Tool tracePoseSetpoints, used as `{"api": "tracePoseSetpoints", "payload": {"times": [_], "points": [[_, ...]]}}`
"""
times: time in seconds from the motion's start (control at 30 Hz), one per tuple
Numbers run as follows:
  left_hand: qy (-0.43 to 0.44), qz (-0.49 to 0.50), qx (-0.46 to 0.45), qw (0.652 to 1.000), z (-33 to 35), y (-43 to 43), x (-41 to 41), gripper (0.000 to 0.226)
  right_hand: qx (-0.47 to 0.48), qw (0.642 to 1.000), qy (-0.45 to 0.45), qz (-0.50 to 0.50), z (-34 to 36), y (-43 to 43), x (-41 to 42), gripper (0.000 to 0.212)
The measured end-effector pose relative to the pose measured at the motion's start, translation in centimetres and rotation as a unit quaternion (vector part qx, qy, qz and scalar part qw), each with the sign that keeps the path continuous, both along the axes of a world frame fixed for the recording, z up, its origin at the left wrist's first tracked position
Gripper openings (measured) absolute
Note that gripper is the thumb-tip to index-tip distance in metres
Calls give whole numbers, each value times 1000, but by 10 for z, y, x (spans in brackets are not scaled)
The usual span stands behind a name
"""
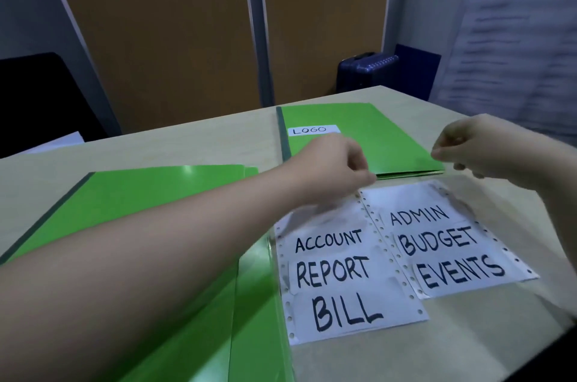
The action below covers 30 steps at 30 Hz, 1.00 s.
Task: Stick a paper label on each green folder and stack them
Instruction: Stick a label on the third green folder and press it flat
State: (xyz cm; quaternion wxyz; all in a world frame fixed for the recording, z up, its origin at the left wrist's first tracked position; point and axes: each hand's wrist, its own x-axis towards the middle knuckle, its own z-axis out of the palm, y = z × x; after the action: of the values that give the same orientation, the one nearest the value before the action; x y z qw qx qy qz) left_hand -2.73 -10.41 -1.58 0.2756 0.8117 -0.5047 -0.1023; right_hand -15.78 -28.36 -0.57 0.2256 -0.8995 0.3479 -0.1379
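A green folder [384, 132] lies at the far side of the table with a white "LOGO" label [312, 130] stuck near its spine. Several unlabelled green folders [156, 194] lie fanned out at the left, under my left forearm. Two label sheets sit in front of me: one [337, 275] reads ACCOUNT, REPORT, BILL and the other [443, 241] reads ADMIN, BUDGET, EVENTS. My left hand [337, 163] hovers over the labelled folder's near edge with its fingers curled. My right hand [468, 147] hovers to its right, fingertips pinched together. I see nothing in either hand.
The pale wooden table [187, 144] ends close behind the labelled folder and drops off at the right front corner. A white paper [56, 141] lies at the far left edge. A black chair [31, 94] and a dark blue suitcase [365, 69] stand beyond the table.
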Motion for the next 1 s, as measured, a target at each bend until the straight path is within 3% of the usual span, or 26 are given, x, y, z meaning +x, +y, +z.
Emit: {"api": "tracePoseSetpoints", "payload": {"times": [0.17,0.47,0.73,0.87,1.0], "points": [[-3,-1,67,998,-12,-1,-26,28,62,992,106,17,-7,14,-23,7],[-60,42,65,995,-26,-16,-30,11,33,993,114,2,-14,25,-24,8],[55,41,72,995,-17,-15,-28,20,41,995,89,-23,-9,27,-25,5],[120,41,29,992,-5,-2,-24,15,81,995,54,-10,2,31,-27,4],[171,63,-15,983,12,27,-6,27,93,995,-7,38,12,47,-22,10]]}}
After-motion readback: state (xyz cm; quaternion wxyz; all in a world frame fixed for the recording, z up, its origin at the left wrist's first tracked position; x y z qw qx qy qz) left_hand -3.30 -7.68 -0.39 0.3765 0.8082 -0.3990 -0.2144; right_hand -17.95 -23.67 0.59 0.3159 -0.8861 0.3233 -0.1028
